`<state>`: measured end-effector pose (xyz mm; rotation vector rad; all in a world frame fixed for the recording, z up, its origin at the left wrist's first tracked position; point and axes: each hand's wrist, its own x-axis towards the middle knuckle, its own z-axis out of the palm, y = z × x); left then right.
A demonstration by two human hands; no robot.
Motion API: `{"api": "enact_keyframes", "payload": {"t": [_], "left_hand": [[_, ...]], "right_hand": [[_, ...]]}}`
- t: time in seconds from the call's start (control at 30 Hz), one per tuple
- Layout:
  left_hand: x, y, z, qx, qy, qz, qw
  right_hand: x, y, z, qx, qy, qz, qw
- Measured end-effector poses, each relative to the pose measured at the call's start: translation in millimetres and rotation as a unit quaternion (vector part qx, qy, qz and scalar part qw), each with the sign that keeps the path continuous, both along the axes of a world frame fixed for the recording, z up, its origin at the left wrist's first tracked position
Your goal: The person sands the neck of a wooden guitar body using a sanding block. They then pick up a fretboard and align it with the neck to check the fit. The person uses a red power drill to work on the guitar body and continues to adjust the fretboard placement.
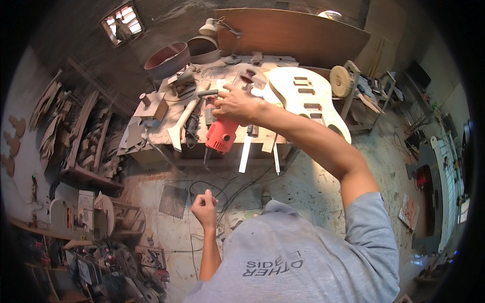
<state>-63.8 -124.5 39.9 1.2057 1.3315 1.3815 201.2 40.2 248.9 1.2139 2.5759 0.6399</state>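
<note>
Left hand: one left hand (204,206) is hanging low over the floor, curled into a fist and pinching one thin dark cord (218,194).
Cord: it is running up toward the bench; where it ends is hard to see.
Wood pieces: many are leaning on the shelves (83,139) at the left, too many and too blurry to count.
Bench: one workbench (151,132) is standing ahead, covered in dust and scraps.
Guitar neck: one pale neck (183,123) is lying on the bench, just left of the red tool.
Red tool: one red power tool (221,136) is sitting on the bench edge.
Right hand: one right hand (233,103) is gripping the tool's top, hiding that part.
Guitar body: one pale guitar body (308,98) is lying to the right, partly behind the arm.
Round wheel: one is standing at the bench's right end (341,81).
</note>
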Motion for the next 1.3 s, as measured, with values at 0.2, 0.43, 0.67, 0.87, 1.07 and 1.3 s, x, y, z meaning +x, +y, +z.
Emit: {"api": "enact_keyframes", "payload": {"t": [0.2, 0.43, 0.67, 0.87, 1.07, 1.3], "left_hand": [[-8.4, -6.7, -33.1, -0.090, 0.007, 0.024, 0.996], [-65.2, -5.0, -76.4, -0.180, 0.112, 0.177, 0.961], [-40.7, 164.8, 6.8, -0.012, 0.357, 0.169, 0.919], [-23.2, 349.1, -9.9, 0.118, 0.555, 0.044, 0.822], [-19.9, 428.2, -55.0, -0.082, 0.683, -0.099, 0.719], [-26.0, 443.6, -72.1, -0.124, 0.705, -0.111, 0.690]], "right_hand": [[9.2, 129.9, -179.3, -0.074, -0.042, -0.076, 0.993], [30.3, 208.5, -276.1, -0.176, -0.046, -0.155, 0.971], [60.4, 288.6, -359.5, -0.267, -0.054, -0.246, 0.930], [62.0, 321.7, -415.1, -0.282, -0.153, -0.202, 0.925], [31.8, 314.9, -385.6, -0.291, -0.200, -0.207, 0.912], [38.9, 291.1, -364.3, -0.201, 0.005, -0.218, 0.955]]}}
